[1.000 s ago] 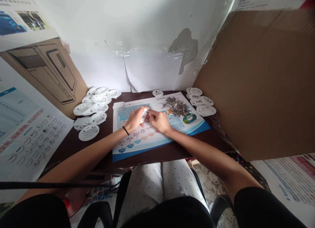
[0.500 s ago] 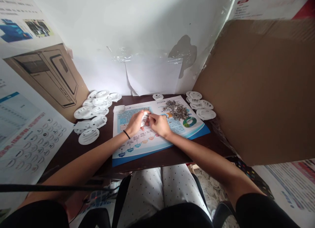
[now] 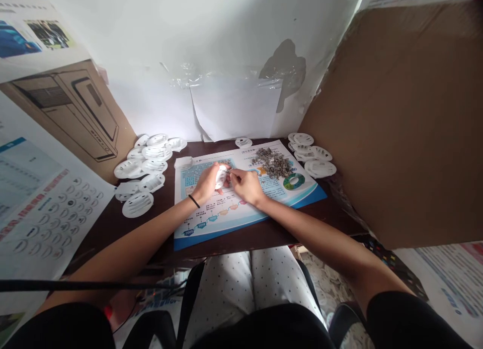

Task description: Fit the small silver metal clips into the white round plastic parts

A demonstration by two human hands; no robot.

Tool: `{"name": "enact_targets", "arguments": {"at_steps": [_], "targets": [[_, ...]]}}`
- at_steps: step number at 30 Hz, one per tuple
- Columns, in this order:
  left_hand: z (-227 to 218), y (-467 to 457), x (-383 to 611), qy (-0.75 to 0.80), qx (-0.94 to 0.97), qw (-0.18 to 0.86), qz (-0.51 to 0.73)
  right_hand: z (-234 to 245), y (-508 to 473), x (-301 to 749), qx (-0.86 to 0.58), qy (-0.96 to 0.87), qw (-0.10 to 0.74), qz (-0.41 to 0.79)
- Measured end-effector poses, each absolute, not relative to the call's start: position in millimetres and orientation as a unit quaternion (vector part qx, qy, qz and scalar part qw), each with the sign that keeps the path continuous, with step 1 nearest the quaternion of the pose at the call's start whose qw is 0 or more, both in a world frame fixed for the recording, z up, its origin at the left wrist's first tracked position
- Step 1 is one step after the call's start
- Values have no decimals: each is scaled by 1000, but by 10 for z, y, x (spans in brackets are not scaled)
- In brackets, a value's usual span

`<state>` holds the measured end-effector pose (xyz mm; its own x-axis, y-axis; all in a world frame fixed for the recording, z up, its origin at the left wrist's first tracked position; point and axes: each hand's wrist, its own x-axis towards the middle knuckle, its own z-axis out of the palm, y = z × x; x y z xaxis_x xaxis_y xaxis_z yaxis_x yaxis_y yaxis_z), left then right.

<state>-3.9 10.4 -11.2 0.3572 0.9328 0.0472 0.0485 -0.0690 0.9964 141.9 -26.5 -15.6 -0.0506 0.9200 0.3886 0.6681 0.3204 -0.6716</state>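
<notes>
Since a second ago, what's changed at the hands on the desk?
The left hand still grips the white plastic piece, turned slightly to show more of its face. The right hand keeps its fingertips at it. The pile of metal bits and white plastic discs stayed put.

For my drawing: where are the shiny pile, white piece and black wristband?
Pile of metal bits (image 3: 272,163): head view, pile's middle.
White plastic piece (image 3: 222,177): head view, its visible middle.
Black wristband (image 3: 193,201): head view, band's middle.
</notes>
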Motion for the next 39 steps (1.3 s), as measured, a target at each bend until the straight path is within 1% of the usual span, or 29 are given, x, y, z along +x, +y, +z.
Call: {"name": "enact_targets", "arguments": {"at_steps": [20,32,39], "targets": [[-73,80,-35,418,616,542,390,-141,-239,1456,-558,-703,403,180],[-25,10,-3,424,648,502,385,-175,-251,1422,-560,-719,388,140],[-58,33,-7,429,631,512,395,-174,-249,1428,-546,-721,400,147]]}}
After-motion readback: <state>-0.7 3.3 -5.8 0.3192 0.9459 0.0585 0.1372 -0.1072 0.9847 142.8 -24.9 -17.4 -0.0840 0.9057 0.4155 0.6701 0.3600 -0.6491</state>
